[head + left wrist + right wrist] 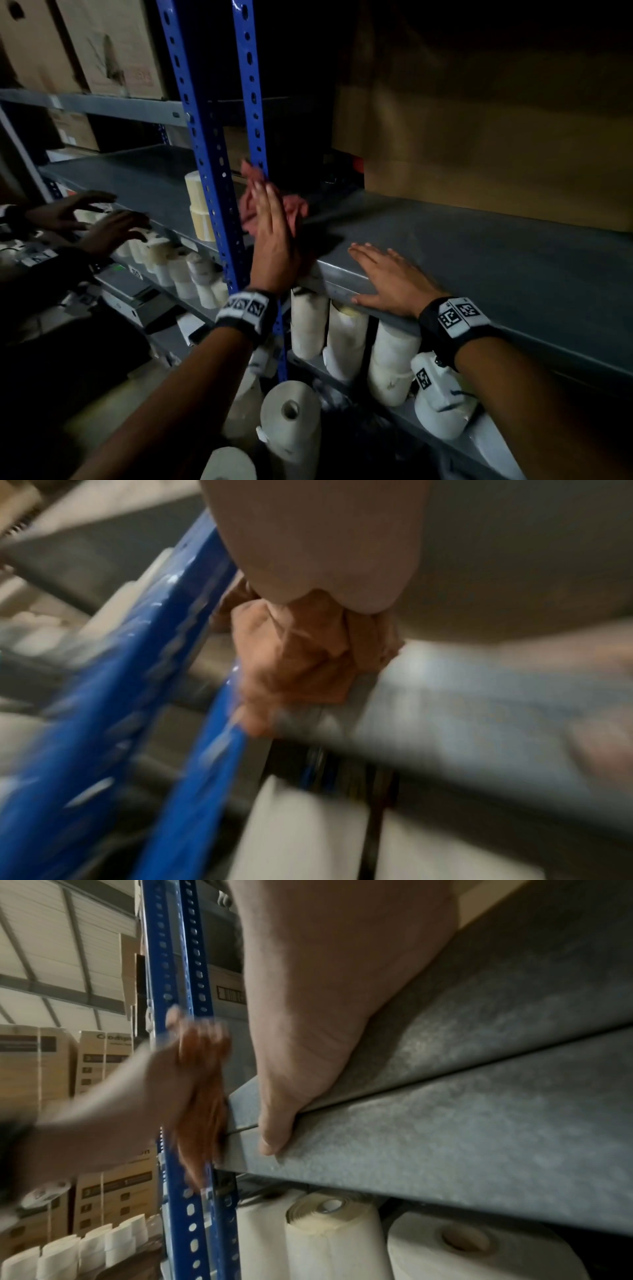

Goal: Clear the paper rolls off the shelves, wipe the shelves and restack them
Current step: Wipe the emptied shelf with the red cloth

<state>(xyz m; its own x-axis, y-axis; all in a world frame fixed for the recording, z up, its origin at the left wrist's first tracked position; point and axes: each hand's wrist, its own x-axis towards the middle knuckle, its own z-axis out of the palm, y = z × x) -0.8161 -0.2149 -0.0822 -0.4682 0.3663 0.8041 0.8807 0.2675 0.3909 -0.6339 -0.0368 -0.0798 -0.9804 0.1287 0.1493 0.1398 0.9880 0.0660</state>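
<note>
Paper rolls stand and lie closest, low beneath both forearms, with more of them upright on the lower shelf directly under the hands. Above those, the right hand lies flat with fingers spread on the front lip of the grey shelf, thumb hooked over its edge, which looks like bracing the body while the other arm works. To its left, the left hand is turned on edge with straight fingers, pressing a crumpled reddish cloth against the shelf's end beside the blue upright; its wrist view is badly blurred, so how firmly it holds the cloth I cannot tell. This stretch of shelf is bare and dusty grey, so clearing here seems done and wiping is the step in hand. Each roll is cream-white with a hollow core, some wrapped. Further left, another person's hands reach over small rolls.
</note>
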